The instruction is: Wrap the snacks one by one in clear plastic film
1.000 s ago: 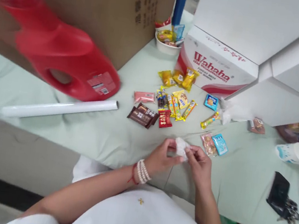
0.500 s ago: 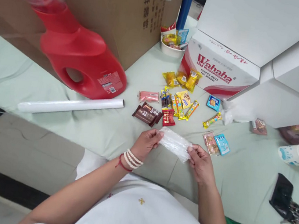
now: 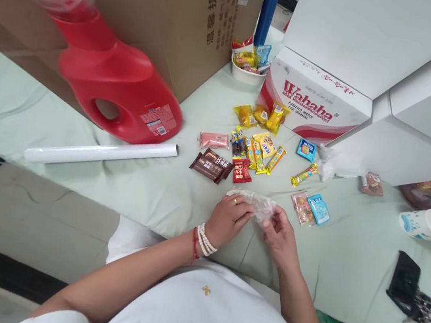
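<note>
A crumpled clear plastic bag (image 3: 261, 204) is held between both hands above the table's front part. My left hand (image 3: 228, 221) has its fingers curled over the bag's near left side. At the right end, my right hand (image 3: 280, 239) pinches the plastic between thumb and fingers. Just beyond the hands lie a dark brown chocolate wafer pack (image 3: 210, 165), a small red snack packet (image 3: 241, 170) and several yellow snack sticks (image 3: 258, 157). To the right of my right hand rest a pink packet (image 3: 302, 207) and a light blue packet (image 3: 318, 209).
A red detergent jug (image 3: 130, 85) and white tube (image 3: 100, 153) stand and lie left. Behind are a brown carton (image 3: 149, 8), a snack bowl (image 3: 247, 75) and a Wahaha box (image 3: 312, 100). At right: a paper cup (image 3: 427, 224), black phone (image 3: 404, 281) and keys (image 3: 424, 311).
My left hand has shifted right and turned over the plastic, closer to my right hand. The bag, stretched flat before, is now bunched. My right hand's grip has changed slightly.
</note>
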The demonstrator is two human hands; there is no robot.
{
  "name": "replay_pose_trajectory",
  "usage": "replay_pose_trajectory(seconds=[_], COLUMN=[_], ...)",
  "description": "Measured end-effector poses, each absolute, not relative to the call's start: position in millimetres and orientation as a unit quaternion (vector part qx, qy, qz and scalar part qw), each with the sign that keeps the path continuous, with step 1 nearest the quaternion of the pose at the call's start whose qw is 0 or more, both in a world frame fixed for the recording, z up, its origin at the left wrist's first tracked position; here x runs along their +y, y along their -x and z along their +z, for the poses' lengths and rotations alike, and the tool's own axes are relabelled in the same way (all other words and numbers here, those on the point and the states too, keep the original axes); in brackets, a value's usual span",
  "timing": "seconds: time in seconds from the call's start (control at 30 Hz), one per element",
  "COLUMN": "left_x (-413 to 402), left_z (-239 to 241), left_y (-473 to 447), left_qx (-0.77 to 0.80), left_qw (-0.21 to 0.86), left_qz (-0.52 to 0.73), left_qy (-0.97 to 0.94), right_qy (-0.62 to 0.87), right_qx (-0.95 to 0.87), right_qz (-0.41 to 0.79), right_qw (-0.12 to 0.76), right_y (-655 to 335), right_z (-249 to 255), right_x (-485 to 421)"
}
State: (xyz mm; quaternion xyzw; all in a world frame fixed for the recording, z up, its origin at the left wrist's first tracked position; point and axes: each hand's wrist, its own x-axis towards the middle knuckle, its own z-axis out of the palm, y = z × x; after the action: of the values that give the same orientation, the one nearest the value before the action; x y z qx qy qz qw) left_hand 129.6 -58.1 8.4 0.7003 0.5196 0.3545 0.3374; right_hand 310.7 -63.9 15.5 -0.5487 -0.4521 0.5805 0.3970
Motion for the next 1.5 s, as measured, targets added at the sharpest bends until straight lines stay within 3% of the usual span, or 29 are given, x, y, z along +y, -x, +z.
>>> replay_pose_trajectory(seconds=[0.17, 0.27, 0.4, 0.5, 0.57, 0.63, 0.77, 0.9, 1.2, 1.33, 1.5], left_x=[-50.4, -42.7, -37.1, -38.7, -40.8, -42.9, -45.8, -46.8, -38.0, -23.9, -25.4], left_z=[-0.6, -2.4, 3.1, 7.8, 9.7, 11.5, 16.3, 19.6, 19.0, 16.8, 12.7], left_y=[-115.2, -100.8, -90.0, -92.3, -97.7, -104.6, -115.2, -112.9, -88.6, -79.3, -75.1], left_qx=[0.520, 0.528, 0.508, 0.495, 0.492, 0.490, 0.492, 0.517, 0.555, 0.575, 0.670], left_qw=[0.537, 0.592, 0.621, 0.646, 0.656, 0.664, 0.664, 0.635, 0.604, 0.581, 0.435], left_qz=[0.486, 0.550, 0.575, 0.565, 0.556, 0.548, 0.534, 0.535, 0.540, 0.524, 0.517], left_qy=[-0.454, -0.262, -0.160, -0.137, -0.133, -0.138, -0.178, -0.207, -0.188, -0.239, -0.308], right_qy=[0.609, 0.631, 0.663, 0.736, 0.746, 0.697, 0.538, 0.501, 0.525, 0.530, 0.570], right_qx=[-0.410, -0.315, -0.344, -0.460, -0.510, -0.572, -0.728, -0.738, -0.440, -0.375, -0.336], right_qz=[0.541, 0.554, 0.560, 0.388, 0.256, 0.226, 0.278, 0.307, 0.601, 0.637, 0.619], right_qw=[0.410, 0.443, 0.359, 0.311, 0.344, 0.368, 0.322, 0.333, 0.413, 0.415, 0.422], right_y=[-325.2, -346.3, -385.8, -409.9, -410.7, -394.2, -328.9, -288.1, -319.6, -316.6, -304.0], right_z=[10.2, 8.4, 11.1, 20.4, 30.9, 41.4, 44.8, 25.4, 25.3, 26.1, 12.7], right_x=[-67.5, -73.2, -81.7, -84.3, -82.9, -78.0, -55.1, -31.1, -23.6, -24.7, -27.9])
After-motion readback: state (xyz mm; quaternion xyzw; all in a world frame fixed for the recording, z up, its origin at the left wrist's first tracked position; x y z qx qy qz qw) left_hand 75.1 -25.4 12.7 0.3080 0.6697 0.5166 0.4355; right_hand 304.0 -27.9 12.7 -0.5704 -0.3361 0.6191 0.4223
